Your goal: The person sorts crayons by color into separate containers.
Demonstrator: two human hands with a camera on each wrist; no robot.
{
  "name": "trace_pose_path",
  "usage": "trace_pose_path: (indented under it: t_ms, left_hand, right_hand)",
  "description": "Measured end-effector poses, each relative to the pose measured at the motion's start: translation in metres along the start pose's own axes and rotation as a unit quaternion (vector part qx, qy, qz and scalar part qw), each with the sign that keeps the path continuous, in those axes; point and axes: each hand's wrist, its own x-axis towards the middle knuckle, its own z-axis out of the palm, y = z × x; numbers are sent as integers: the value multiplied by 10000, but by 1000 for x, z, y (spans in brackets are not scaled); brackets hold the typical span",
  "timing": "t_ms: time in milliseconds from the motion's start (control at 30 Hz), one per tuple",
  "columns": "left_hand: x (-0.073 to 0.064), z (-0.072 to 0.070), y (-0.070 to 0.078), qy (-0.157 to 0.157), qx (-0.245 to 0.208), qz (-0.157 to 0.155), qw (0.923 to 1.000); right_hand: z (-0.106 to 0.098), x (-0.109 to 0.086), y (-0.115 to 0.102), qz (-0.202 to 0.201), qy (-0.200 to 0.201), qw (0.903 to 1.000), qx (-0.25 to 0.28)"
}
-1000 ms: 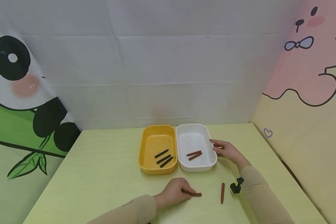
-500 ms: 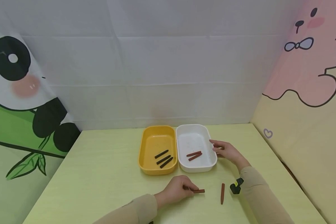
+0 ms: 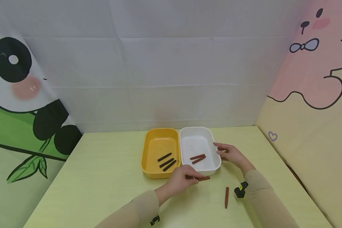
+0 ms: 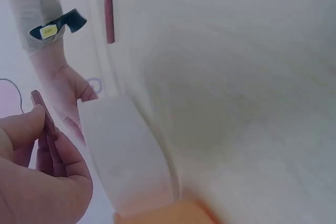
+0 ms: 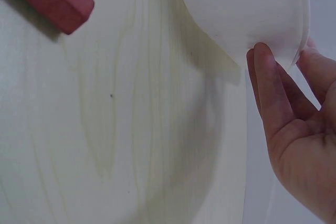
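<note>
A brown-red crayon [image 3: 204,178] is pinched between the thumb and fingers of my left hand [image 3: 182,179], just in front of the white tray [image 3: 202,173]. In the left wrist view the same crayon [image 4: 44,114] slants between the fingertips. Two similar red crayons [image 3: 198,158] lie inside the white tray. My right hand [image 3: 233,155] touches this tray's right side; the right wrist view shows its fingers [image 5: 270,82] extended against the outer wall, with the thumb by the rim. One more red crayon [image 3: 226,197] lies on the table, below the right hand.
Left of the white tray, side by side with it, stands a yellow tray [image 3: 148,155] holding three black crayons [image 3: 166,162]. A white wall closes off the table's [image 3: 102,177] back, and printed panels flank it.
My left hand has picked up the crayon from the table and moved it forward to the white tray's front edge. The right hand stays at the tray's side.
</note>
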Motion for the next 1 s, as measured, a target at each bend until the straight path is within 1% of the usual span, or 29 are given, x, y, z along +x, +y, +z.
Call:
trace_pose_path:
  t_ms: [133,233,367,467,567,667,800,900,1000]
  left_hand:
    - [10,-5,4,246,61,123,9996]
    - [17,-8,7,399,40,40,9992]
    - [27,-13,11,469,-149,-228,9985]
    - [36,-16,10,491,-242,-416,9976]
    - [45,-19,7,559,-204,-641,9962]
    - [54,-22,5,667,-45,-860,9941]
    - [64,-24,-1,834,182,-1177,9894]
    - [69,-25,-6,933,151,-1494,9842]
    - [75,-26,-8,989,149,-1665,9810]
  right_hand:
    - [0,-1,0,-3,-11,10000,50]
    - [1,-1,0,-38,-46,10000,45]
    - [1,-1,-1,-25,-45,10000,38]
    - [0,-1,-1,36,-9,10000,60]
    - [-1,-1,-1,7,-35,10000,80]
    - [-1,-1,-1,17,-30,9999,114]
    - [-1,-1,-1,54,-6,9999,107]
    - [-1,-1,-1,44,-5,9999,92]
    - [-1,0,0,34,-15,10000,81]
